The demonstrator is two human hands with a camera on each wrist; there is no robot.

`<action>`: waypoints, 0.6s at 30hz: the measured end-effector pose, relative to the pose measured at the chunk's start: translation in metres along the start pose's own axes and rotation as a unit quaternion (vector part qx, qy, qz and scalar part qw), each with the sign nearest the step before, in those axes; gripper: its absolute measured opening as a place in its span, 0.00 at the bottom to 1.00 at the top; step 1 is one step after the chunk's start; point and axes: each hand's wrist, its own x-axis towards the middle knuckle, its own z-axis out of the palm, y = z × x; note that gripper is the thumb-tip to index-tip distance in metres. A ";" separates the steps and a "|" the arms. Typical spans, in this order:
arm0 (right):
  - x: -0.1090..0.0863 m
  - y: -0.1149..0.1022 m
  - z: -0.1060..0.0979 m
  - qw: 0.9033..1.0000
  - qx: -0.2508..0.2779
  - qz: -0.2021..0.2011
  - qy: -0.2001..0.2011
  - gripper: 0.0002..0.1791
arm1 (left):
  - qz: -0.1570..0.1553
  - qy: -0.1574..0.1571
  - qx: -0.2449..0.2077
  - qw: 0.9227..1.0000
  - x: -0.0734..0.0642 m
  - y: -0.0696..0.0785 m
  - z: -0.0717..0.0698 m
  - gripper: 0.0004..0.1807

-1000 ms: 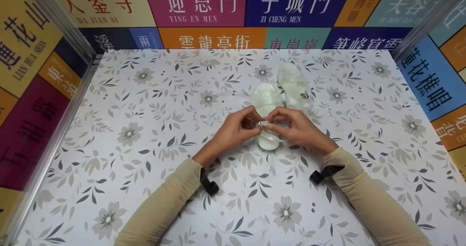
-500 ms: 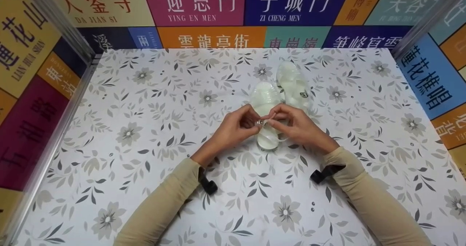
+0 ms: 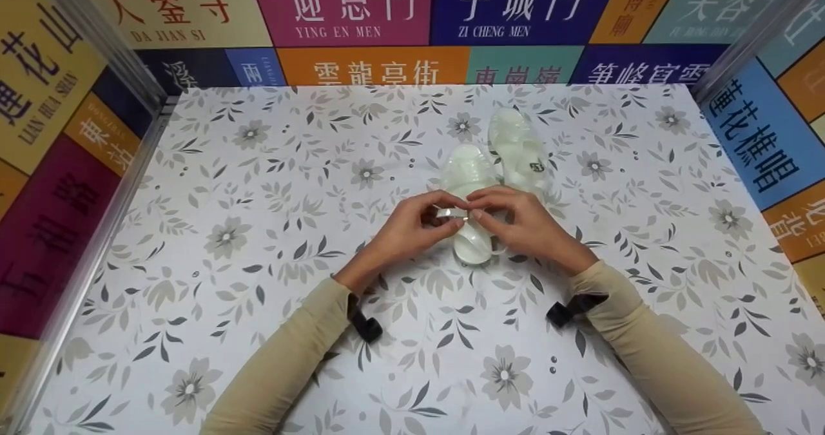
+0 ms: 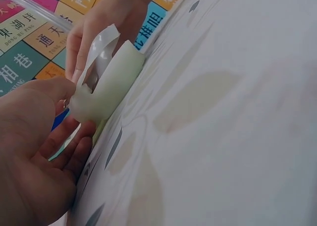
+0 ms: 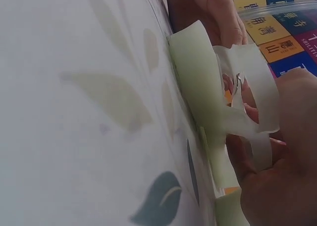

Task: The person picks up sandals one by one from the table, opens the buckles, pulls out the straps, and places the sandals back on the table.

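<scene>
A pale green translucent sandal (image 3: 469,164) lies sole down on the table, heel toward me. Over its heel, my left hand (image 3: 416,221) and my right hand (image 3: 525,223) meet fingertip to fingertip at its ankle strap (image 3: 450,213). The left thumb and fingers pinch the strap from the left, and the right thumb and index finger pinch it from the right. A small metal buckle (image 5: 238,82) shows on the strap in the right wrist view. The thick heel (image 4: 111,84) stands beside the left fingers in the left wrist view. Fingers partly hide the strap.
The matching sandal (image 3: 512,132) lies just beyond and to the right, with a small dark mark on it. A floral-patterned cover (image 3: 309,332) spans the table. Printed panels (image 3: 354,9) with large characters wall off the back and both sides.
A flat end of the strap now extends leftward into the gap of the left hand, where the buckle showed half a second ago. The right fingers have shifted slightly left; the sandals have stayed put.
</scene>
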 end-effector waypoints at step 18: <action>0.000 -0.009 0.005 0.998 0.041 0.051 0.024 0.08 | 0.037 0.075 0.038 0.996 0.002 0.002 -0.002 0.12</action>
